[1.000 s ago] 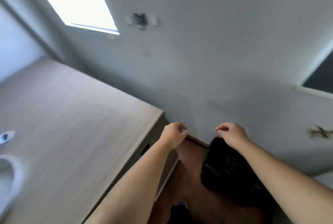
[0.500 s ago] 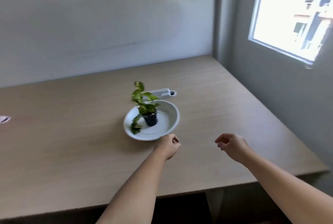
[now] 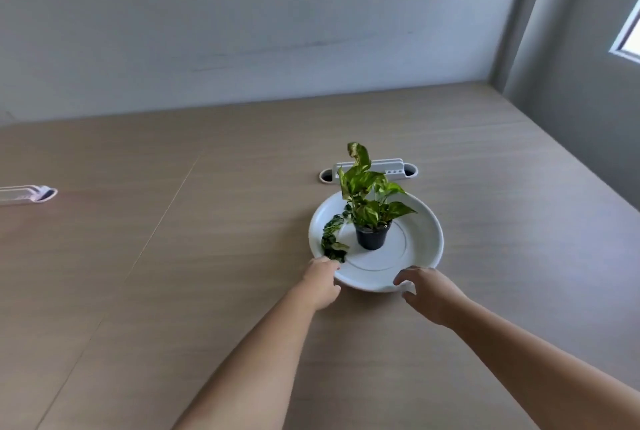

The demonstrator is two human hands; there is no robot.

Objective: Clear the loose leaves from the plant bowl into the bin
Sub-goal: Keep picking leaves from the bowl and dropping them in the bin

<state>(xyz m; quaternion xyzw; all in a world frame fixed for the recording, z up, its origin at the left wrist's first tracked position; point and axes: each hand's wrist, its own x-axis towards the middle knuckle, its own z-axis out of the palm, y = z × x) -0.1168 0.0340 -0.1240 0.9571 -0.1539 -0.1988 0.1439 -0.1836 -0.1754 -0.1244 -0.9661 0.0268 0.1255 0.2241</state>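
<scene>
A white plant bowl sits on a wooden table. In its middle stands a small green plant in a black pot. Several loose dark leaves lie along the bowl's left inner side. My left hand holds the near-left rim, fingers over the edge right by the nearest leaves. My right hand grips the near-right rim, thumb below and fingers above. No bin is in view.
A white cable outlet is set into the table just behind the bowl. A similar white fitting lies at the far left edge. A grey wall runs behind the table, and a window is at the right.
The view swung from the bin on the floor back to the table. Both hands moved forward from the bare table and now hold the bowl's near rim.
</scene>
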